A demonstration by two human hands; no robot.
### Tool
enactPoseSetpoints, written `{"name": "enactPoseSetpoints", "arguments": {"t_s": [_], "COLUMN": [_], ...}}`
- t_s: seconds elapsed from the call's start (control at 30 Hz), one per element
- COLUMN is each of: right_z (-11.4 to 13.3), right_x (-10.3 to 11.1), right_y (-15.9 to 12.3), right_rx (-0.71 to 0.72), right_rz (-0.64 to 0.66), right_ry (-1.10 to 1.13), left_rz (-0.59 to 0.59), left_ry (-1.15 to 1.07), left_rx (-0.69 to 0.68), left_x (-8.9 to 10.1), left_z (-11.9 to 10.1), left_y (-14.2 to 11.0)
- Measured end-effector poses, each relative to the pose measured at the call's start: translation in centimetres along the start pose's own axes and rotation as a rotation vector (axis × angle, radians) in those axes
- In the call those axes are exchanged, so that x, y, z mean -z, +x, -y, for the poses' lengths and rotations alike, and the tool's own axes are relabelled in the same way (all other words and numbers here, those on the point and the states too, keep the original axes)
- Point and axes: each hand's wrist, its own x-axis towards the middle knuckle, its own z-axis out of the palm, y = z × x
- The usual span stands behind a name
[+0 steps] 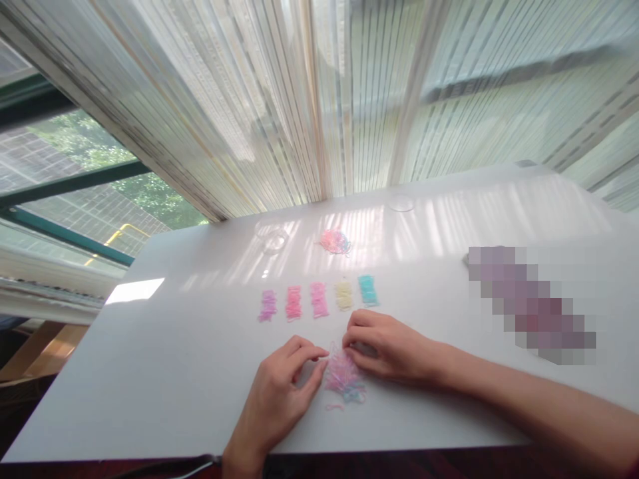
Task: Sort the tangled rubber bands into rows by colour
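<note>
Apparently picking through the tangled loops (343, 379) on the counter (164, 372), between left hand (287, 376), narrowly pinched, and right hand (385, 342), curled (cannot tell whether holding any). Probably calls next for delicately separating one.

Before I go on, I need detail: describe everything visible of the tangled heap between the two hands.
The heap is a loose tangle of thin, elastic-looking loops, mostly pink and lilac, with pale blue at its near right. It lies on the white table. The right hand appears to touch its far right side; the left hand is at its left edge, contact unclear.
</note>
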Motion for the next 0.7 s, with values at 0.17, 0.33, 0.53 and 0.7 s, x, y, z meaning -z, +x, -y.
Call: {"name": "enactPoseSetpoints", "arguments": {"t_s": [0.17,0.33,0.53,0.7], "right_z": [-0.1,-0.4,-0.2,-0.3], "right_x": [-0.2,-0.4,-0.5,-0.3], "right_y": [-0.1,-0.1,-0.1,-0.2], "right_rx": [0.007,0.012,0.026,0.007], "right_rz": [-0.042,-0.107,-0.175,-0.138], "right_ry": [0.028,0.068,0.084,0.087], "left_rz": [-0.024,-0.069,-0.128,-0.161], "left_ry": [-0.071,-0.141,-0.199,-0.204], "left_rx": [-0.033,-0.027,-0.036,-0.035], "left_x": [-0.9,-1.8,-2.0,-2.2], "left_z": [-0.3,0.1,0.3,0.4], "left_y": [0.8,1.0,0.9,0.7]}}
